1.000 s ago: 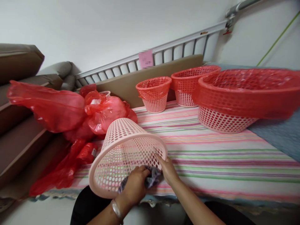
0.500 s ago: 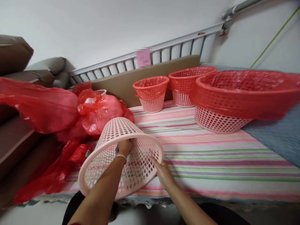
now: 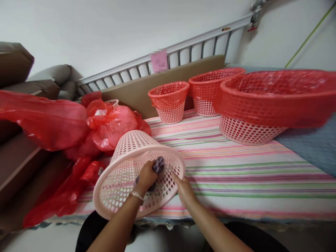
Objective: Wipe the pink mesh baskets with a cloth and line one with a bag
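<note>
A pale pink perforated plastic basket (image 3: 133, 141) lies tilted on its side, its wide mouth facing me. Inside it, my left hand (image 3: 147, 176) is closed around a crumpled grey-purple cloth (image 3: 159, 164), which lies close to the inner wall; the exact contact is hard to see. My right hand (image 3: 185, 190) grips the basket's rim on the right, thumb inside and the other fingers hidden behind the wall.
Red-lined baskets stand behind: a small one (image 3: 170, 113), another (image 3: 206, 106) and a large one (image 3: 252, 131). Red plastic bags (image 3: 115, 122) pile up at left beside a brown sofa (image 3: 15, 154). Striped cloth (image 3: 236, 178) covers the surface; a radiator (image 3: 183, 56) lines the wall.
My left hand has come from deeper in the basket toward its mouth and to the right, bringing the cloth into view. The basket has shifted slightly right; my right hand keeps its hold.
</note>
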Tool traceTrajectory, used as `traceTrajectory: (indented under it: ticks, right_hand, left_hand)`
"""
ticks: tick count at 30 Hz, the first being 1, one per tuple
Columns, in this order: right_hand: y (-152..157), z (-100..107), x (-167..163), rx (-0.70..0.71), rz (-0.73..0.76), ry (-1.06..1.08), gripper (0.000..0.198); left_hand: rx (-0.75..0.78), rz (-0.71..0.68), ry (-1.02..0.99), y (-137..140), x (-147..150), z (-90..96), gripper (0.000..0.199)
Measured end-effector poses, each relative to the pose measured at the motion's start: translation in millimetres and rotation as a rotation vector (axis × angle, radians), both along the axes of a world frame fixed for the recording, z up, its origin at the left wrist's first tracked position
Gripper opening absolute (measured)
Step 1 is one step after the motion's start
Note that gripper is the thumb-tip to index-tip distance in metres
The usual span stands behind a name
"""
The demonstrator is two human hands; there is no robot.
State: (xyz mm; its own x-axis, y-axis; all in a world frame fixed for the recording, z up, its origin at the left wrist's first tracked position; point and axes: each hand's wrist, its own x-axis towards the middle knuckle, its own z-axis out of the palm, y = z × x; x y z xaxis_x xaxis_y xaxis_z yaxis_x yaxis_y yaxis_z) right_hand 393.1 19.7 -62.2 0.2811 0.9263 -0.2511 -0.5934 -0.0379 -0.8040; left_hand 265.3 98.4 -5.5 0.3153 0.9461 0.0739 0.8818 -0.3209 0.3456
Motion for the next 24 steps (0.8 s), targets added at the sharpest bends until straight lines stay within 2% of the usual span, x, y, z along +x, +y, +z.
traceTrajectory:
  ticks: [3, 6, 9, 13, 15, 17, 19, 21, 24]
  right_hand:
    - [1.2, -1.3, -1.0, 0.016, -0.034, 0.015, 0.054]
    - [2.1, 4.1, 4.7, 0.018, -0.074, -0.053, 0.050]
    - [3.7, 13.8, 19.9, 0.007, -0.090, -0.136, 0.049]
    - [5.5, 19.4, 35.3, 0.024, -0.154, -0.222, 0.052]
    - [4.1, 17.0, 32.4, 0.011, -0.144, -0.235, 0.053]
    - [1.0, 13.0, 22.8, -0.002, -0.108, -0.210, 0.054]
    - [-2.7, 9.3, 10.9, -0.013, -0.061, -0.177, 0.054]
    - [-5.7, 6.6, 1.1, -0.018, -0.022, -0.150, 0.053]
    - [-6.7, 3.9, -5.1, 0.022, 0.010, -0.104, 0.050]
  left_hand:
    - [-0.006, -0.201, -0.073, -44.9, 1.8, 3.2, 0.020]
    - [0.004, -0.317, -0.129, -72.4, 0.2, 5.5, 0.013]
    - [-0.013, -0.406, -0.120, -83.7, -5.2, 5.3, 0.012]
    - [-0.071, -0.494, -0.111, -84.4, -13.1, 7.1, 0.017]
    - [-0.069, -0.414, -0.130, -76.0, -14.5, 12.4, 0.018]
    - [0.008, -0.212, -0.130, -58.3, -13.1, 20.2, 0.023]
    - [0.143, 0.020, -0.084, -31.8, -10.1, 27.7, 0.032]
    - [0.238, 0.143, 0.005, -0.6, -7.4, 31.1, 0.041]
    - [0.185, 0.271, 0.131, 40.9, -7.6, 24.4, 0.034]
